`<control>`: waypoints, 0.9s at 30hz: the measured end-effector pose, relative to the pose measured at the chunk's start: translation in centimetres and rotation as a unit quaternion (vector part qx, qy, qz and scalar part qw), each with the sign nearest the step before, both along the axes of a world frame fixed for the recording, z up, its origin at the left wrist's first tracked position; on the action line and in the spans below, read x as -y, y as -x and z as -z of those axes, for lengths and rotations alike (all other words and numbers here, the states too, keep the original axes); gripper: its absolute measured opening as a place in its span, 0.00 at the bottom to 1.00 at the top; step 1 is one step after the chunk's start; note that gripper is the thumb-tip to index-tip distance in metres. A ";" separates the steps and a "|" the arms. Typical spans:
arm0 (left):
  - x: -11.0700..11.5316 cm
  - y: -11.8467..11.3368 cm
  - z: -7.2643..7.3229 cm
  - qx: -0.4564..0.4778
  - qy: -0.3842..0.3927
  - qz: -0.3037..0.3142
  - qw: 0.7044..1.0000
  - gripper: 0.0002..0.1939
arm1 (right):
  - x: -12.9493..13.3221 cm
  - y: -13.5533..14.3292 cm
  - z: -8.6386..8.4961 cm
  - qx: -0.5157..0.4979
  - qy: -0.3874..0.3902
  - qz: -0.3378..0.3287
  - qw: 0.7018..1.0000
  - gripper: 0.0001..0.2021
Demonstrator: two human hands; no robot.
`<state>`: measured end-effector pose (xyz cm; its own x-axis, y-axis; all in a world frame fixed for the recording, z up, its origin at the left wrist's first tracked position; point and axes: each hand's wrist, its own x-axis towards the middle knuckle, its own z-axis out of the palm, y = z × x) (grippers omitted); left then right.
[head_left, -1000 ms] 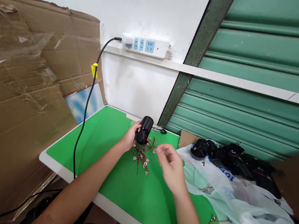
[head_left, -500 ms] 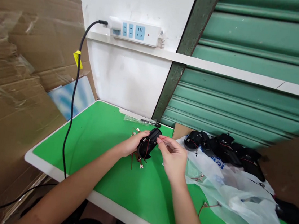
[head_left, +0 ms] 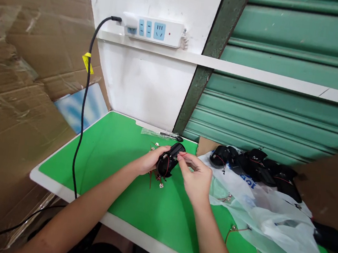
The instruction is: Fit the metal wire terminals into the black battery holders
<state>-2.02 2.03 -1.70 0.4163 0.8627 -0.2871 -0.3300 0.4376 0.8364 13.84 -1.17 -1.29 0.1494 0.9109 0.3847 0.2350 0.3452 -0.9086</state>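
Observation:
A black curved plastic part (head_left: 169, 161) with a thin red wire is held above the green table top (head_left: 107, 147). My left hand (head_left: 150, 160) grips it from the left side. At its right edge, my right hand (head_left: 196, 175) has thumb and index finger pinched on the end of the red wire (head_left: 183, 154). Beneath and beside the black part lie several small metal pieces with brown wires (head_left: 161, 185), partly hidden by it and by my left hand.
More black parts (head_left: 255, 163) are piled on a white plastic bag (head_left: 271, 221) at the right. Wired pieces (head_left: 233, 228) lie in front of it. A black cable (head_left: 84, 99) hangs across the table's left edge. Cardboard (head_left: 20, 104) stands at the left.
The view has shifted very slightly. Both hands keep their hold, and the black part has barely moved.

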 end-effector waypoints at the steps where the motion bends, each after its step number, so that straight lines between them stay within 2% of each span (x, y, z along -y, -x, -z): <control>1: 0.0 0.0 0.0 0.006 0.004 0.003 1.000 0.15 | 0.1 0.0 0.0 0.009 -0.006 0.001 1.000 0.08; 6: -0.1 0.2 0.2 0.029 0.017 0.016 0.999 0.16 | 0.3 0.0 -0.2 0.055 -0.036 0.014 0.998 0.07; 12: 0.0 0.1 -0.2 0.022 0.054 0.010 0.998 0.20 | 0.4 0.0 -0.3 0.087 -0.055 0.031 0.994 0.07; 21: 0.1 0.0 -0.8 0.015 0.070 0.009 0.997 0.20 | 0.4 0.0 -0.3 0.093 -0.074 0.046 0.992 0.07; 27: 0.0 0.0 -0.3 0.000 0.061 0.015 0.998 0.23 | 0.4 0.1 -0.2 0.098 -0.071 0.043 0.992 0.07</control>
